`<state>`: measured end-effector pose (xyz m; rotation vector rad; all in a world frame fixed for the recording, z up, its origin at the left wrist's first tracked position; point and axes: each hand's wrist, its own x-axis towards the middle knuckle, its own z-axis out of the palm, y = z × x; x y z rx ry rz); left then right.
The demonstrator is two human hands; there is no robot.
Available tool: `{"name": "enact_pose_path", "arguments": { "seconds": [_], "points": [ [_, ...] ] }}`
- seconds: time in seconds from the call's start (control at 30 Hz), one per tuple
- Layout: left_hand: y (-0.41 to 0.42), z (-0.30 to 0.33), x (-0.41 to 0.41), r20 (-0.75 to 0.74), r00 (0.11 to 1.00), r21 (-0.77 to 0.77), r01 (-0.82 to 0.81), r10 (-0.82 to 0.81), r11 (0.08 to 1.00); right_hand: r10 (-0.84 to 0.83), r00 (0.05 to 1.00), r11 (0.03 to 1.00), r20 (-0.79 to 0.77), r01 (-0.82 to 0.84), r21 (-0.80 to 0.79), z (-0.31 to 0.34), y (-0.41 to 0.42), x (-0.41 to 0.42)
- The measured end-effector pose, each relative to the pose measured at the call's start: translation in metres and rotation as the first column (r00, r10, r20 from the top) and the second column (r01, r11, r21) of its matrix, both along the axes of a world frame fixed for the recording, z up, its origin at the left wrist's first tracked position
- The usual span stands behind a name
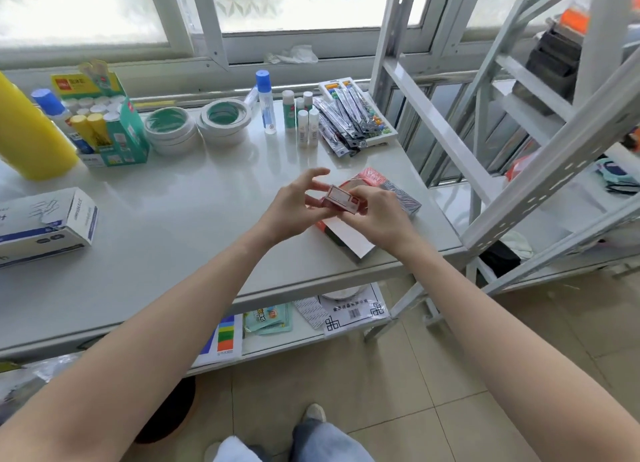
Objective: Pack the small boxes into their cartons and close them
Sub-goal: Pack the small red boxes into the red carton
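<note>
A small red box with a white label (341, 198) is held above the table between both hands. My left hand (294, 208) grips its left end from below, with the index finger and thumb lifted apart above it. My right hand (377, 215) holds its right end. Beneath them a red and grey patterned carton (398, 191) lies on the white table (194, 219) near the right edge, with its white flap (349, 234) open toward me. What is inside the carton is hidden by my hands.
At the back stand rolls of tape (169, 125), glue sticks (306, 122), a green display box (110, 122), packaged pens (346, 122) and a yellow cylinder (27, 132). A white and blue carton (48, 222) lies at the left. Metal shelving (519, 132) stands right.
</note>
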<state>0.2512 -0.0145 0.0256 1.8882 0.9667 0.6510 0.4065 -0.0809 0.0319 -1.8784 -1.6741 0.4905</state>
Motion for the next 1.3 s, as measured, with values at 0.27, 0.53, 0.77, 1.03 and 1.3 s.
{"name": "enact_pose_path", "arguments": {
  "seconds": [0.27,0.53,0.77,1.03,1.3],
  "points": [
    [0.018,-0.019,0.032,-0.344,0.938,0.146,0.105,-0.049,0.984,-0.206,0.977,0.977,0.06,0.208,-0.036,-0.017,-0.015,0.025],
    [0.019,-0.028,0.027,-0.407,0.913,0.159,0.076,-0.005,0.984,-0.202,0.976,0.974,0.077,0.209,-0.093,-0.021,-0.013,0.024],
    [0.014,-0.023,-0.008,-0.4,0.914,-0.195,-0.011,-0.069,0.981,-0.068,0.993,0.989,0.092,0.079,-0.127,-0.022,0.009,-0.005],
    [0.007,-0.022,-0.033,-0.303,0.951,-0.212,-0.008,-0.058,0.977,0.033,0.994,0.996,0.104,-0.024,-0.084,-0.03,0.025,-0.043],
    [0.006,-0.027,-0.036,-0.282,0.959,-0.205,-0.022,-0.038,0.979,-0.009,0.963,0.996,0.27,0.033,-0.085,-0.039,0.028,-0.044]
  ]
}}
